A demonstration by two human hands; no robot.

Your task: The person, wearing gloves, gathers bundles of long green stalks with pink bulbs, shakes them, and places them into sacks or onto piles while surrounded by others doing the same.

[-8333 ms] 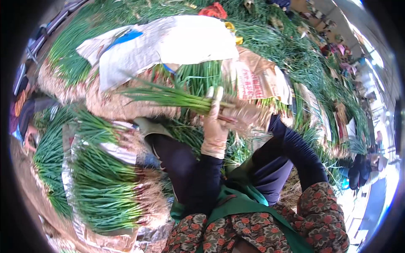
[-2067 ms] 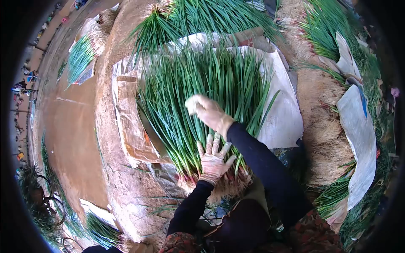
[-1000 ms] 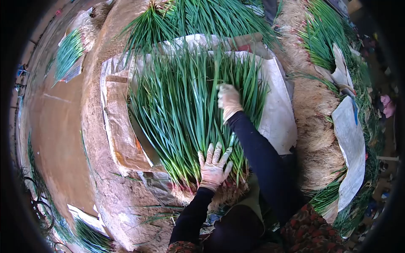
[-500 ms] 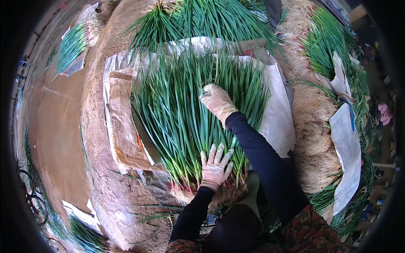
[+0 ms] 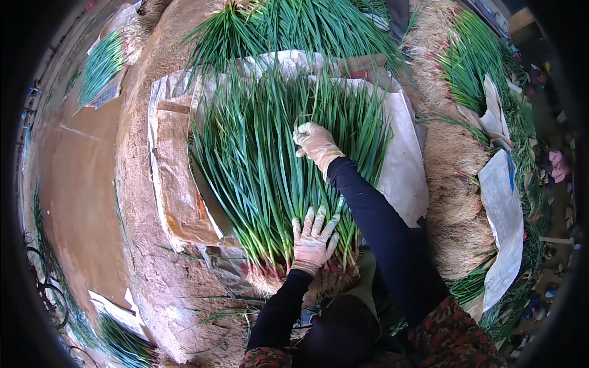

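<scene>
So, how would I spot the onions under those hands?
Find the pale sacking mid-picture. On it fans a thick spread of green onions, root ends at the bottom. Unlike neighbouring bunches, it has the left hand pressed flat on it.

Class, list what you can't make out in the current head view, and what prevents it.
All in the head view:
- Left palm: hidden beneath the left hand, laid flat on spring onions.
- Right hand's grip: its own glove hides whether it holds leaves.
- Upper pile: cut off by the top edge.
- Pink item, far right: too small and blurred.
</scene>
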